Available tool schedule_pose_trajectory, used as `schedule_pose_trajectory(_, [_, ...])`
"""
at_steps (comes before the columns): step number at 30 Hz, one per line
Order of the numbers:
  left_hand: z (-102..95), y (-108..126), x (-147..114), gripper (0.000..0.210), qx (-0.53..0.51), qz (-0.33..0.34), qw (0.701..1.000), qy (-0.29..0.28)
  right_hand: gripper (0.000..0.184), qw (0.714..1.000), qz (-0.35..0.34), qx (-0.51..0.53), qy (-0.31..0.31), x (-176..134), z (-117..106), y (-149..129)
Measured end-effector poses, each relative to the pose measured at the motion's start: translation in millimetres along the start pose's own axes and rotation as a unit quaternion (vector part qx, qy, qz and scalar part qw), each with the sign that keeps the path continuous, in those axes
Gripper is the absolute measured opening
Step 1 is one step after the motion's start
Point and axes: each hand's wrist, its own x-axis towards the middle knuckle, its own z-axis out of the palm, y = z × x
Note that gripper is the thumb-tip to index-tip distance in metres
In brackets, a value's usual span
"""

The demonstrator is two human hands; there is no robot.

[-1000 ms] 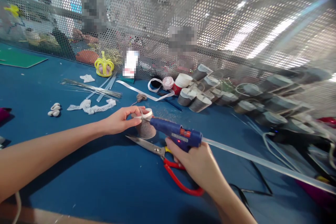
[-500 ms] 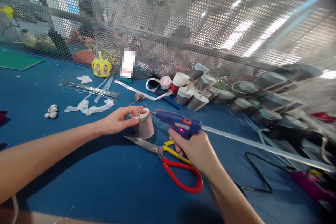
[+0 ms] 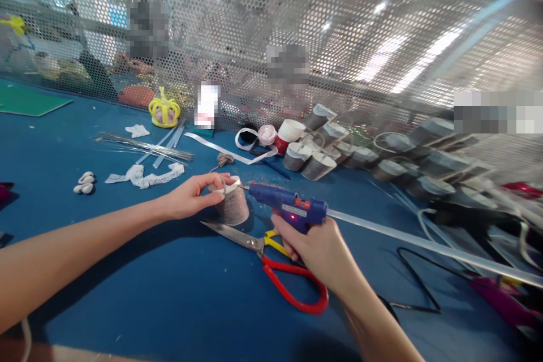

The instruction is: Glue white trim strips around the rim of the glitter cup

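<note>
My left hand point(image 3: 195, 195) pinches the rim of a small grey cord-wrapped cup point(image 3: 233, 205) with a white lip, which stands on the blue table. In my right hand point(image 3: 316, 240) is a blue hot glue gun point(image 3: 286, 202), its red light lit and a long clear glue stick point(image 3: 394, 236) running out of the back. The gun's nozzle points left and meets or nearly meets the cup's rim. Below them lie scissors point(image 3: 292, 283) with one red and one yellow handle, blades spread. A small bundle of grey cord point(image 3: 225, 159) sits just behind the cup.
Wrapped cups point(image 3: 319, 166) crowd the back right by a perforated metal screen point(image 3: 237, 28). White ribbon point(image 3: 216, 145), thin wires point(image 3: 148, 146), crumpled white cloth point(image 3: 142, 176) and a yellow crown-shaped piece point(image 3: 164, 110) lie behind. A black cable point(image 3: 418, 280) crosses the right side.
The glue gun's nozzle has shifted slightly left and down along the cup's rim. My left hand keeps its hold, and the cup stays in place.
</note>
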Motion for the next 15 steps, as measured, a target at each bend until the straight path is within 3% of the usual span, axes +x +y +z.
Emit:
schedule_pose_trajectory(5, [0.0,0,0,0.011,0.000,-0.002,1.000,-0.001,0.027,0.999,-0.012,0.036,-0.026,0,-3,3])
schedule_pose_trajectory(9, [0.7,0,0,0.011,0.011,0.014,1.000,0.003,0.023,0.991,-0.017,0.123,-0.050,10,-5,9])
schedule_pose_trajectory(15, [0.8,1,0,0.012,0.044,0.000,0.999,0.011,0.027,0.975,0.006,0.218,0.031,35,-10,28])
